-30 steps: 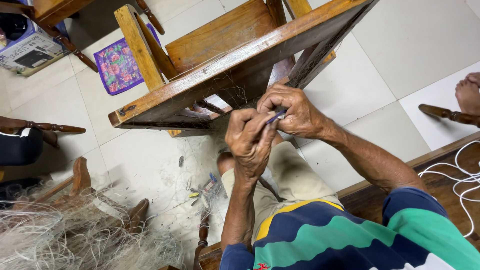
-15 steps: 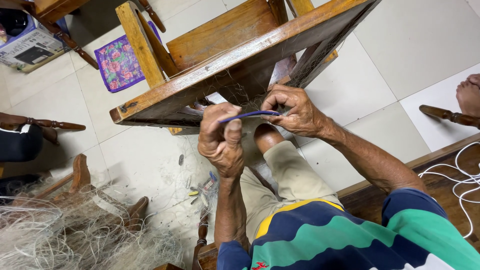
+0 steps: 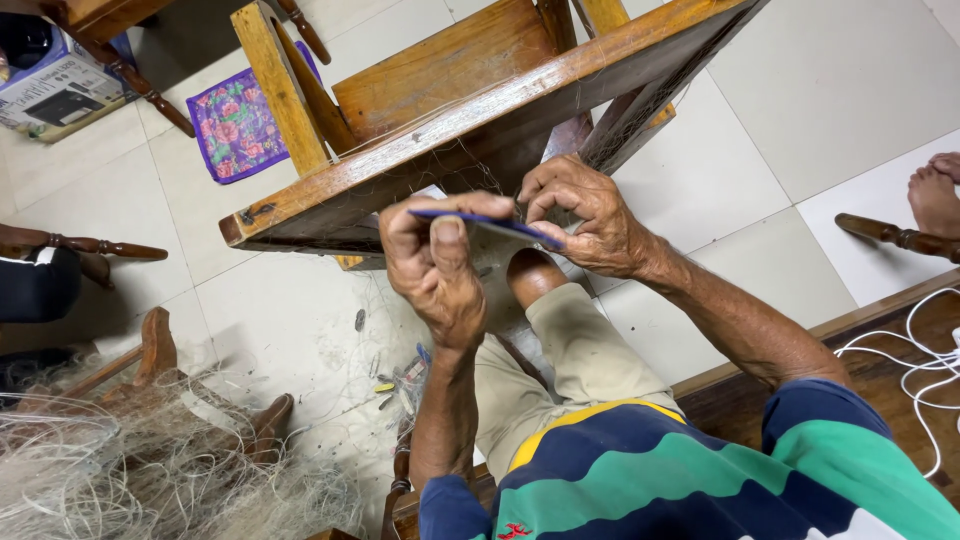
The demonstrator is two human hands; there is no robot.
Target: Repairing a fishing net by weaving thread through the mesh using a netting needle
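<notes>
My left hand (image 3: 435, 265) grips the near end of a thin flat blue netting needle (image 3: 490, 226), held level in front of me. My right hand (image 3: 585, 215) pinches fine mesh and line at the needle's other end. Both hands sit just under the edge of a tipped wooden frame (image 3: 400, 165) draped with thin fishing net (image 3: 640, 100). My knee in khaki trousers (image 3: 560, 350) lies below the hands.
A heap of tangled pale net (image 3: 150, 470) lies at the lower left over dark wooden legs. A flowered purple mat (image 3: 235, 125) and a cardboard box (image 3: 60, 95) sit at the upper left. Another person's bare foot (image 3: 935, 195) shows at the right, white cord (image 3: 925, 365) below it.
My left hand has drawn away from the right, to the left, pulling the blue needle out level between the two hands. The right hand stays at the net.
</notes>
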